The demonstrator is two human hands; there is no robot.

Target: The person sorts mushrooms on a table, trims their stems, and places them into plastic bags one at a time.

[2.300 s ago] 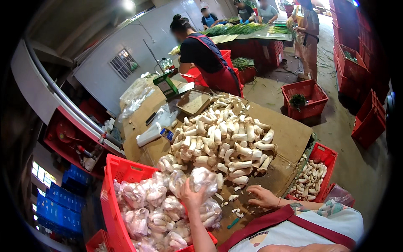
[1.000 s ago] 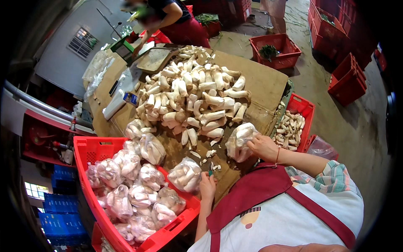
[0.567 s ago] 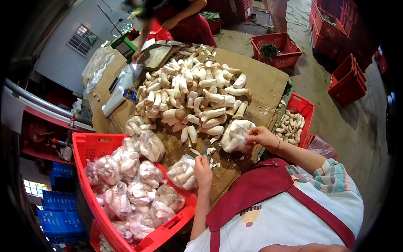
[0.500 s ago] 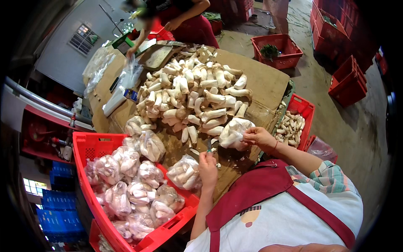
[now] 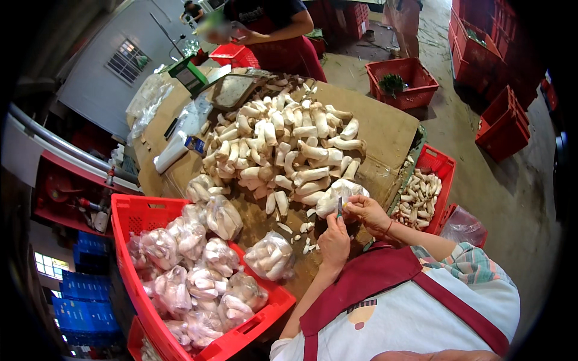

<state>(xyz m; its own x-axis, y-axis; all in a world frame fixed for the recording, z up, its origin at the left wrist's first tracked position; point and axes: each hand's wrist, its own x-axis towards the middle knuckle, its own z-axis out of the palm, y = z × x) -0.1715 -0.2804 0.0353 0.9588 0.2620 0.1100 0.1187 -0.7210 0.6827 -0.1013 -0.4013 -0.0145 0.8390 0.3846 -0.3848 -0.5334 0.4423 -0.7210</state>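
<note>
Beside the king oyster mushroom pile (image 5: 292,144), a probably soft, slippery mushroom bag (image 5: 329,200), best held at its neck, is pinched by the right hand (image 5: 371,217); a knife (image 5: 339,207) is gripped by the left hand (image 5: 335,242).

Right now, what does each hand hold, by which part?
The left hand holds a small knife by its handle; the right hand, a plastic bag of mushrooms by its near end.
</note>
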